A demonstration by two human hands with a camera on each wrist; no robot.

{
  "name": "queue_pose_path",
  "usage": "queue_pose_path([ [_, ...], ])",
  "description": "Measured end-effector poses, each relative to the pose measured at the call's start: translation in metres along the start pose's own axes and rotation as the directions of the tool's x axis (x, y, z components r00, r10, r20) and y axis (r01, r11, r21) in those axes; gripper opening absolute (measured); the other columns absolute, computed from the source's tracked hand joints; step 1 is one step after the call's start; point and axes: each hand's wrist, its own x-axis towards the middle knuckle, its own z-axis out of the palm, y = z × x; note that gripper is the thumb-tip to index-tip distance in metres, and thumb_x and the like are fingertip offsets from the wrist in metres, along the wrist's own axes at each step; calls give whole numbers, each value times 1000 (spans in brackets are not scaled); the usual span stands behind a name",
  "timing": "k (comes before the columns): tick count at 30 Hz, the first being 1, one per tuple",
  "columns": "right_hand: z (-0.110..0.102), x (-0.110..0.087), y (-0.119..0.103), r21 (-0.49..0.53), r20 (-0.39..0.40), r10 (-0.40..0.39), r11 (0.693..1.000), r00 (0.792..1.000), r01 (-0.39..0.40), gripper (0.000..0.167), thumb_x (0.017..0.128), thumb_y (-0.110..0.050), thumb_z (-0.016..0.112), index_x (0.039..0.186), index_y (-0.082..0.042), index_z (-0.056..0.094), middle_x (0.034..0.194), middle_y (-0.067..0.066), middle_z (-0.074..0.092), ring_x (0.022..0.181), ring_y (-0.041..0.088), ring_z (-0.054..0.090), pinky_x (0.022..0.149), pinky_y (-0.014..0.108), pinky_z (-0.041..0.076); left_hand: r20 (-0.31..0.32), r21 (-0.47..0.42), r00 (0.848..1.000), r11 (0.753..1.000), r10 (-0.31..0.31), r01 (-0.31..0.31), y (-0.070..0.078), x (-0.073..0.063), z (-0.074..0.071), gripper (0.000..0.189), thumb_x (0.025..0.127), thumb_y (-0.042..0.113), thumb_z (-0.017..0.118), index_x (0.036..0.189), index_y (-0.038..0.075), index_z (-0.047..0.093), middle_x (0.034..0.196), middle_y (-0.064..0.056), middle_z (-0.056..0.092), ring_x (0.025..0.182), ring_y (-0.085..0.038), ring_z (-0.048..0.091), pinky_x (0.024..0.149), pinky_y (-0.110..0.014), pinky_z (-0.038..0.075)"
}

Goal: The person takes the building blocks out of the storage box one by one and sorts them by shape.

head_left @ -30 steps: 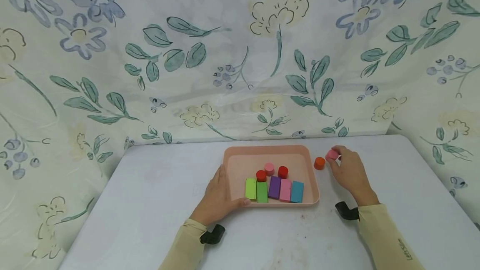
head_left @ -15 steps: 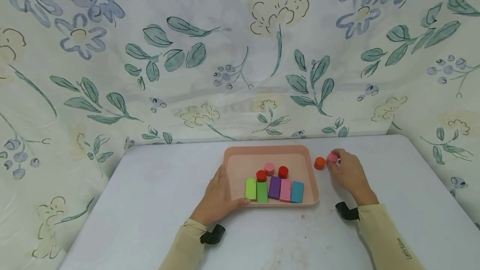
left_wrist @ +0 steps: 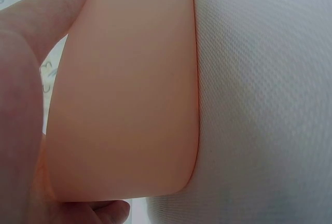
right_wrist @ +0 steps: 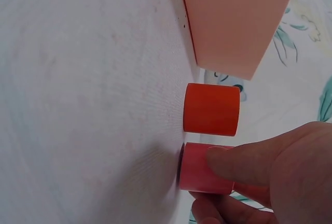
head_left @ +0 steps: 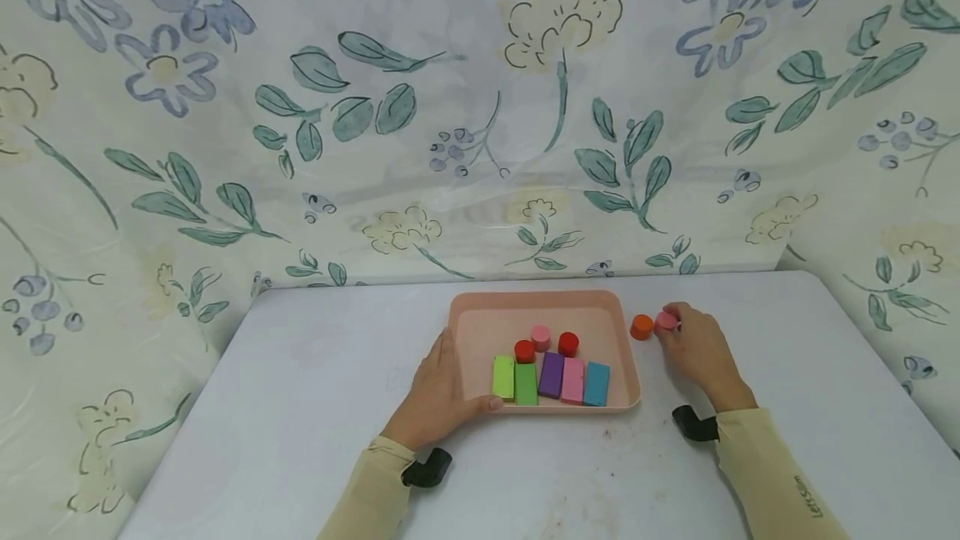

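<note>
In the head view my left hand [head_left: 438, 394] holds the near left corner of a shallow peach tray [head_left: 480, 315]. Its thumb lies over the front rim and the fingers lie along the left side; the left wrist view shows the tray's outer wall [left_wrist: 124, 94] between them. To the right of the tray, my right hand [head_left: 701, 348] pinches a pink cylinder block [right_wrist: 202, 169] between thumb and fingers. That block stands at the table surface, close beside an orange cylinder block [right_wrist: 211, 110], with a narrow gap between the two.
Inside the tray are rectangular blocks in lime [head_left: 503, 377], green [head_left: 527, 384], purple [head_left: 551, 375], pink [head_left: 573, 380] and blue [head_left: 596, 383]. Two red cylinders [head_left: 568, 344] and a pink cylinder [head_left: 541, 337] stand behind them. A floral cloth [head_left: 465, 232] hangs behind the white table [head_left: 337, 357].
My right hand has brought the pink cylinder slightly down and toward the near side, beside the orange one. The left hand and tray keep their place; the whole view shifts slightly.
</note>
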Motion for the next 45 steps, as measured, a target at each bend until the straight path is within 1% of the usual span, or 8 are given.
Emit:
queue_pose_path([
  [8,3,2,4,-9,-9,-13,1000,1000,13,43,98,-11,59,132,14,49,122,34,59,107,45,57,99,58,47,2,-13,1000,1000,-11,11,0,0,1,131,74,62,80,160,1,3,166,-19,10,148,-40,21,116,-60,25],
  [12,3,2,3,-11,-9,0,1000,1000,0,44,98,-12,59,133,14,48,123,35,58,108,46,56,99,58,47,-1,-3,1000,1000,-10,10,-1,0,1,130,74,62,79,160,-1,4,165,-22,11,147,-41,22,116,-61,26],
  [16,1,1,1,-11,-17,11,1000,1000,-12,47,98,-14,61,134,12,49,126,35,56,110,47,55,97,59,48,3,0,1000,1000,-17,17,-1,1,1,131,74,63,79,160,0,3,166,-21,10,148,-40,22,116,-59,26],
  [22,-5,-2,-2,-11,-58,-27,1000,998,26,45,98,-16,58,133,12,51,129,35,55,114,49,54,97,60,48,5,-2,1000,1000,-23,23,0,1,1,132,73,63,79,160,1,2,166,-19,10,148,-39,21,116,-58,26],
  [26,-7,-4,-7,-4,-73,-46,999,996,46,43,98,-14,57,132,12,52,129,34,55,113,47,54,97,59,47,8,-8,1000,1000,-28,28,0,0,1,133,73,64,79,160,1,2,166,-20,10,148,-39,21,117,-59,26],
  [31,-9,-8,-16,12,-85,-45,999,995,46,44,97,-12,59,133,10,53,128,32,56,112,45,53,97,58,48,9,-5,1000,1000,-30,30,-1,0,1,133,73,65,79,160,0,1,167,-20,8,149,-39,19,118,-58,24],
  [40,-6,-15,-31,95,-87,-27,995,996,35,46,98,-12,62,138,6,50,130,30,55,112,43,53,91,54,54,8,-2,1000,1000,-27,27,-1,1,2,133,73,64,79,160,0,2,166,-20,10,149,-39,20,117,-58,24],
  [45,-3,-16,-37,85,-119,-80,992,990,90,43,98,-13,62,136,6,53,127,29,57,109,42,53,91,55,52,5,-8,1000,1000,-26,26,-1,1,1,133,73,64,79,160,0,2,166,-20,10,149,-39,20,117,-58,24],
])
